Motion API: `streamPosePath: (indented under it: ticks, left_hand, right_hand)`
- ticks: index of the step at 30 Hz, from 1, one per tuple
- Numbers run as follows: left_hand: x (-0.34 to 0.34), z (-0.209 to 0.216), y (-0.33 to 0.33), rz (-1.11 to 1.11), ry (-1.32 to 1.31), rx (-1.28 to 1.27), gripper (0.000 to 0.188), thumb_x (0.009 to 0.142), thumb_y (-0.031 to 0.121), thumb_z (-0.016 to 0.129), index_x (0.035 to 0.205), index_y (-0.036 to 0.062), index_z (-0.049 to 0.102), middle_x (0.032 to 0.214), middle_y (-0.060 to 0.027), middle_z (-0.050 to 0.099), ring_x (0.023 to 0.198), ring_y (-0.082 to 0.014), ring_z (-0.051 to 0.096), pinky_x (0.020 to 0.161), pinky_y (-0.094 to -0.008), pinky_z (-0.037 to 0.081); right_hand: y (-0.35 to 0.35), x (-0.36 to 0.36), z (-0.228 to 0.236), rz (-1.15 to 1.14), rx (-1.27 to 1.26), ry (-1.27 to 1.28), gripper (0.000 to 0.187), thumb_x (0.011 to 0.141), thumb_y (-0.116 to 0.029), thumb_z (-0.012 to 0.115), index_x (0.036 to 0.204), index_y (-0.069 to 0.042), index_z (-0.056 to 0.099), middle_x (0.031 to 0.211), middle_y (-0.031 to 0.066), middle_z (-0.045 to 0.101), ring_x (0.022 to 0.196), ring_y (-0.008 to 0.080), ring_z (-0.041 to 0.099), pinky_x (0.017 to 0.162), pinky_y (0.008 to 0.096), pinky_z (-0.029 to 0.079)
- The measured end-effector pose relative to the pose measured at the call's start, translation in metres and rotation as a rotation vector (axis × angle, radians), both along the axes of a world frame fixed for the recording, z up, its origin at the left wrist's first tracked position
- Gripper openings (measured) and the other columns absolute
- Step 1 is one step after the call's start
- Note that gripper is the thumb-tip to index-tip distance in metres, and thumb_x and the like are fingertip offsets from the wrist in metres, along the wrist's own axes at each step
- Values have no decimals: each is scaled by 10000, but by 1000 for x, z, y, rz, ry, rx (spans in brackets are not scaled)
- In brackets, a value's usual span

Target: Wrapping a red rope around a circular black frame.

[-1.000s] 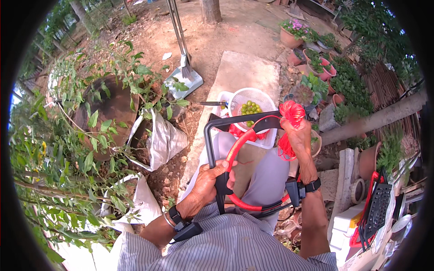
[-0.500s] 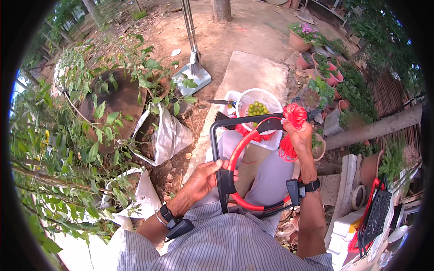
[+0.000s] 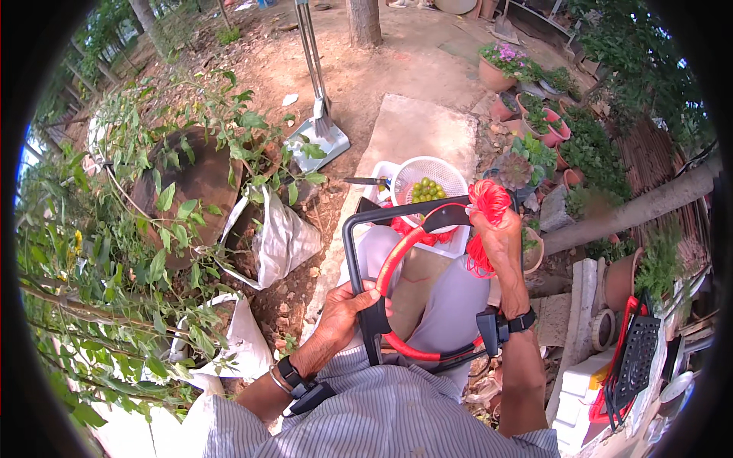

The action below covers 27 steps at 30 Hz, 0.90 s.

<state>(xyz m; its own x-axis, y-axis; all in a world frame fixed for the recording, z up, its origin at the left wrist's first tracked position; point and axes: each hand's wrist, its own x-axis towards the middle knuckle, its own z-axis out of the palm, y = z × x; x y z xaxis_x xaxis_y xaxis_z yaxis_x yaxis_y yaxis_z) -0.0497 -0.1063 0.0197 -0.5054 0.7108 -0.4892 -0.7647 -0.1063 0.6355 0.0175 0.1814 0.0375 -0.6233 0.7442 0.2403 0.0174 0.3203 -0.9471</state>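
Over my lap is a black tubular frame with a round ring inside it, much of the ring wound in red cord. The fingers of my left hand are closed round the ring and the frame's left side, thumb on top. At the far right corner, my right hand clutches a loose bundle of red cord, with more strands hanging below the fist. A single strand runs from that bundle to the top of the ring. The fingertips of my right hand are partly hidden by the cord.
Beyond the frame, a white colander of green fruit rests on a white tray with red cord. A dark-handled tool lies beside it. White sacks and leafy plants stand left; flowerpots and a log right.
The view has shifted a little, and the frame sits slightly lower and farther left in it. Its far right corner now shows beside the cord bundle. Both hands keep their holds.
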Motion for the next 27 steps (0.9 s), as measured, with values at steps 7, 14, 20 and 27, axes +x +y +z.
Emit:
streamPosePath:
  ticks: [7,14,20,27]
  left_hand:
    - [-7,6,4,-65,6,-31,187,868,79,646,1035,10,601,835,-165,677,724,-264,686,668,-393,588]
    - [1,20,17,33,83,-18,146,872,57,635,998,-12,605,784,-135,659,672,-223,666,618,-352,582]
    - [-3,6,19,-2,100,-12,190,878,101,637,1025,-7,585,811,-148,660,701,-240,668,644,-358,574]
    - [-7,-3,17,-99,29,9,223,876,80,633,1078,5,571,874,-164,667,778,-263,678,722,-384,577]
  right_hand:
    - [-8,0,7,4,-10,-62,240,781,-89,690,1008,-12,680,856,33,686,767,85,602,712,259,484]
    - [3,7,-7,-41,130,-85,230,779,-138,695,973,-16,679,797,60,679,721,122,610,666,298,483]
    - [-2,11,2,-102,161,-249,230,774,-153,688,967,-29,677,800,62,681,718,136,617,670,307,483]
    - [11,16,-28,-84,14,-267,231,762,-203,677,923,-37,683,750,72,671,673,136,599,647,305,471]
